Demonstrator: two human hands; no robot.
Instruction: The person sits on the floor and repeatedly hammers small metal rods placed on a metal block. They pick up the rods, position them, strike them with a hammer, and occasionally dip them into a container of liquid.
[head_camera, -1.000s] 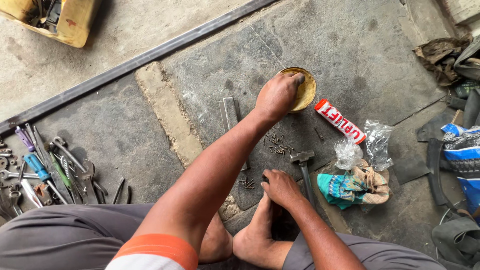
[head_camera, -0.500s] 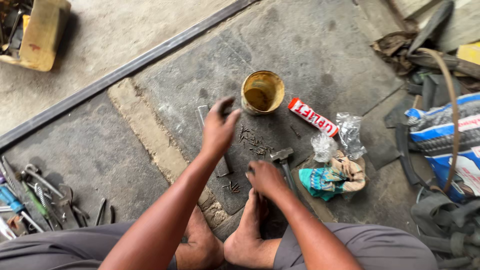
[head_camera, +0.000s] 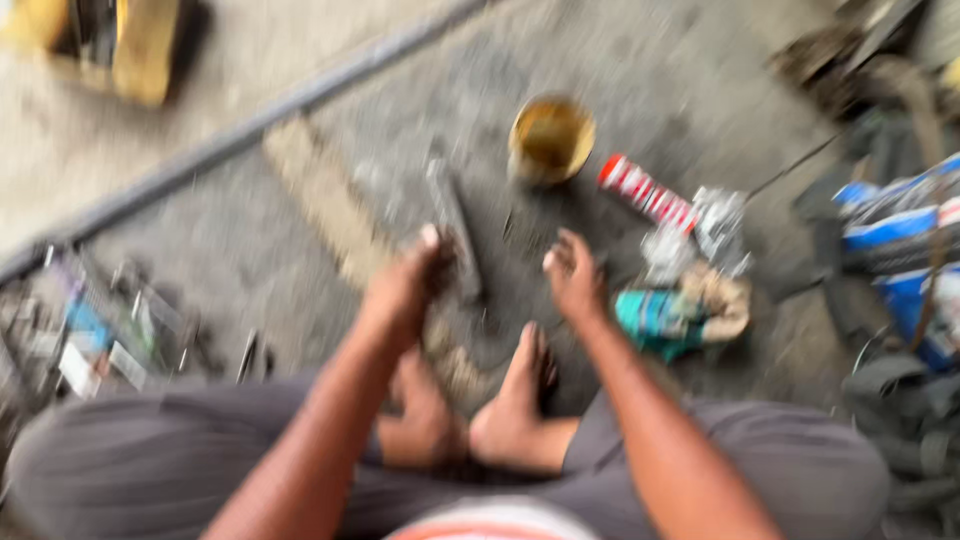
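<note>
Care suits gripping: left hand (head_camera: 405, 285) closes on the dark flat metal bar (head_camera: 452, 230); right hand (head_camera: 575, 275) hovers open, empty.

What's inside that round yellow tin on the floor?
The yellow tin stands open, showing only a yellowish-brown inside. The picture is too blurred to tell paste from bare metal, or whether anything lies in it.

- One camera on my head looks steeply down, close over my knees and bare feet.
- It faces the concrete floor (head_camera: 300, 60) ahead; the picture is blurred.
</note>
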